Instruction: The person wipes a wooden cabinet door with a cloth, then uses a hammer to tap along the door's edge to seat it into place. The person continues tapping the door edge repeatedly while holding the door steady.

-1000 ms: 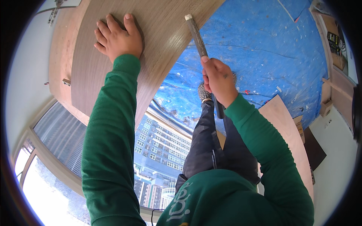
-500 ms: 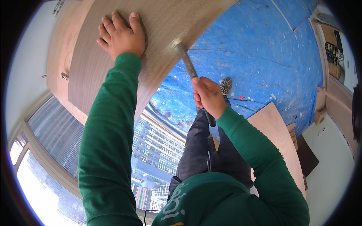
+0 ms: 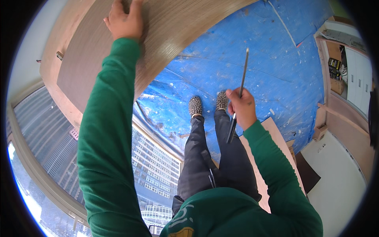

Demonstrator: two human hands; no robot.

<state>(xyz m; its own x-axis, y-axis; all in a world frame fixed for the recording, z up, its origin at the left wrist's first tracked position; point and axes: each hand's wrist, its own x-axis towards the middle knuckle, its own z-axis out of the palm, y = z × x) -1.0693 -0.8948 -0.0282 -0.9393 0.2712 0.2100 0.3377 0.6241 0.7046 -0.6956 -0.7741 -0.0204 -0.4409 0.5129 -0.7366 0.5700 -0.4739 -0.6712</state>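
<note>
My left hand point(image 3: 125, 24) lies on a wood-grain panel point(image 3: 169, 33) at the upper left. Its visible fingers are spread, and the upper frame edge cuts off their tips. To the right, over the blue floor sheet, my right hand point(image 3: 243, 107) is closed around a long, thin file point(image 3: 245, 71). The file's dark handle points down toward my legs, while its narrow blade rises from my fist, turned edge-on. Its tip is apart from the panel's curved-looking edge.
A blue, paint-spotted sheet point(image 3: 272, 75) covers the floor beneath my shoes point(image 3: 195, 106). Beside my right leg leans a light wood board point(image 3: 272, 158). A window point(image 3: 154, 166) is at the lower left. White-fronted cabinets point(image 3: 358, 75) stand at the far right.
My right hand has swung the file right, off the panel's edge, and turned it edge-on. My left hand sits higher in the picture. Both feet now show side by side.
</note>
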